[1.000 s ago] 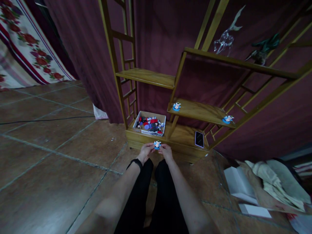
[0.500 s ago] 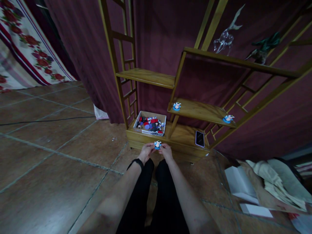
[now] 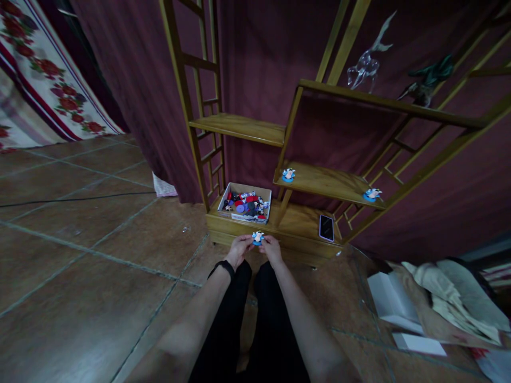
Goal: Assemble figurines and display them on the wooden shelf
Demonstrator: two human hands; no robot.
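A small toy figurine on a round blue base is held upright between my two hands, in front of the low wooden shelf. My left hand pinches its left side and my right hand its right side. Just beyond them, a cardboard box full of small red, purple, black and white toy pieces sits on the bottom board. Two similar figurines stand on the middle board: one at its left front corner, the other at its right end.
A phone lies on the bottom board at right. On the upper board stand a clear glass animal and a dark green ornament. White boxes and cloth lie on the tiled floor at right. A cable crosses the floor at left.
The view has shifted very slightly. Both hands keep the figurine in the same place, and nothing was taken up or let go.
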